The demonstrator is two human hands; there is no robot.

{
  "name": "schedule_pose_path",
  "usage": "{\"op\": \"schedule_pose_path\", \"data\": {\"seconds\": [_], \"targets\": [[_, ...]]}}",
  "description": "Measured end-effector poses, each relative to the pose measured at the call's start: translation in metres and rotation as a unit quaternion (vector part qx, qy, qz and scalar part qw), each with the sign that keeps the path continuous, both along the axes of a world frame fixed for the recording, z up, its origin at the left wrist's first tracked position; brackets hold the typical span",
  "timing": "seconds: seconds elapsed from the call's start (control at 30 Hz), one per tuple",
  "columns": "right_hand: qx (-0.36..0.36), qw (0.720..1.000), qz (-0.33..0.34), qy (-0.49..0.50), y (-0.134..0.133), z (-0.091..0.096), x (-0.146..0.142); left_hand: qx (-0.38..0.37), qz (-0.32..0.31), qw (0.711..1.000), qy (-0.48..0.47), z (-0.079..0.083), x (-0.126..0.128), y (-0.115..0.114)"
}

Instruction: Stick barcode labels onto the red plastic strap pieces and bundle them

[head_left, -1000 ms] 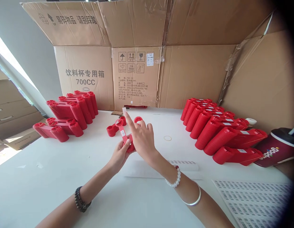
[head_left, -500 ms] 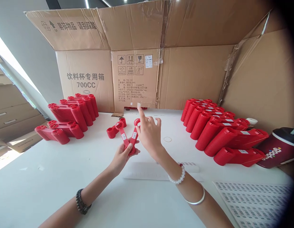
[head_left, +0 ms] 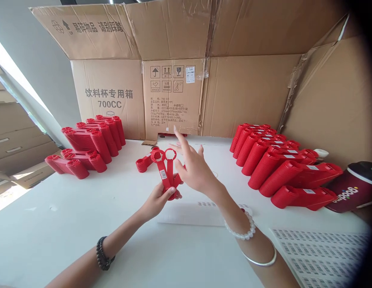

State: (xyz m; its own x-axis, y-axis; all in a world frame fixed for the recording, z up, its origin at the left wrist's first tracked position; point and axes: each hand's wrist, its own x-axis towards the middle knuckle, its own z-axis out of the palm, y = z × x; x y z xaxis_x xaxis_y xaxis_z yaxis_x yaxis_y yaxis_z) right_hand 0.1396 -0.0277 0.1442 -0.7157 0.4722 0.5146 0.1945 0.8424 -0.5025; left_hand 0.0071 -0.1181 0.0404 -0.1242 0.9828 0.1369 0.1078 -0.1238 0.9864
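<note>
Shifted since the earlier frame: the front two straps, whose ring ends now stand closer together, and the right hand [head_left: 198, 170], turned further over with its fingers spread wider.

Item, as I view it from my remote station: a fan of red plastic straps [head_left: 165, 183], raised above the white table [head_left: 128, 252], clamped at its lower end between thumb and fingers of the left hand [head_left: 160, 200]. Finish: bright red, smooth, flat shanks. Upper ends: open rings with notched inner edges; the left ring looks thicker than the right. Marking: one white printed label [head_left: 163, 174] lengthwise on the left shank. A third red piece angles right, partly hidden; I cannot tell whether the right thumb touches it. Right hand otherwise: fingers apart, index pointing up.

Nearby: a small red stack [head_left: 141, 165] lying behind the fan; taller unlabelled-looking stacks [head_left: 103, 146] at left; labelled stacks [head_left: 264, 174] at right, beside a maroon lidded cup [head_left: 350, 188]; a sheet of printed labels [head_left: 324, 252], near right; an opened cardboard box [head_left: 248, 92] behind.
</note>
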Motion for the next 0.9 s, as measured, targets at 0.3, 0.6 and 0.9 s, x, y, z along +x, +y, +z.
{"op": "schedule_pose_path", "data": {"seconds": [0.3,0.6,0.9], "targets": [[-0.011,0.999,-0.042,0.032,0.023,-0.012,-0.01,-0.012,-0.075,0.997,-0.031,0.004,-0.001,-0.001],[-0.021,0.994,-0.082,0.064,0.032,-0.007,0.0,0.007,-0.098,0.977,-0.189,-0.005,-0.005,0.003],[-0.028,0.998,-0.004,-0.058,0.013,0.001,0.002,0.005,-0.081,0.973,-0.218,-0.005,-0.005,0.004]]}}
